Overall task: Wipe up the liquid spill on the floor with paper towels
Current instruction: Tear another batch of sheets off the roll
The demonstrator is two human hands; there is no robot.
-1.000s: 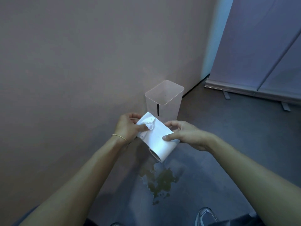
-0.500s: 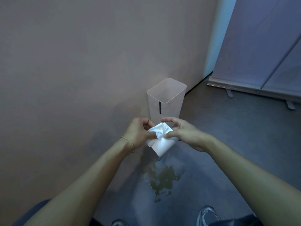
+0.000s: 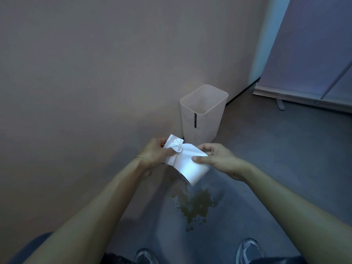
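Left hand [image 3: 155,154] pinches the bunched loose end [image 3: 174,145]; right hand [image 3: 221,161] grips the roll [image 3: 190,166], thumb across its front. The roll sits between the hands, tilted, core end down. The spill [image 3: 196,206] is on the floor [image 3: 266,168] right below the hands, not yet touched.

Risks:
- The roll hangs over the puddle. If the right-hand grip slips during a tug, it probably lands in the liquid and soaks.
- The end is crumpled, so the pull load is uneven. Likely result is a ragged or short tear.
- The puddle looks bigger than one sheet would cover, so wiping could smear it.
- Shoes [image 3: 249,248] are just this side of the spill, so there's a chance of stepping in it.

Can't tell:
- Left fingertips are behind the paper.
- No perforation visible, and it's unclear whether the end is still attached.
- The spill's far edge is hidden behind the roll, and in the dim light its thin margins are hard to make out.
- Can't make out the inside of the bin [image 3: 202,119] beyond the hands.
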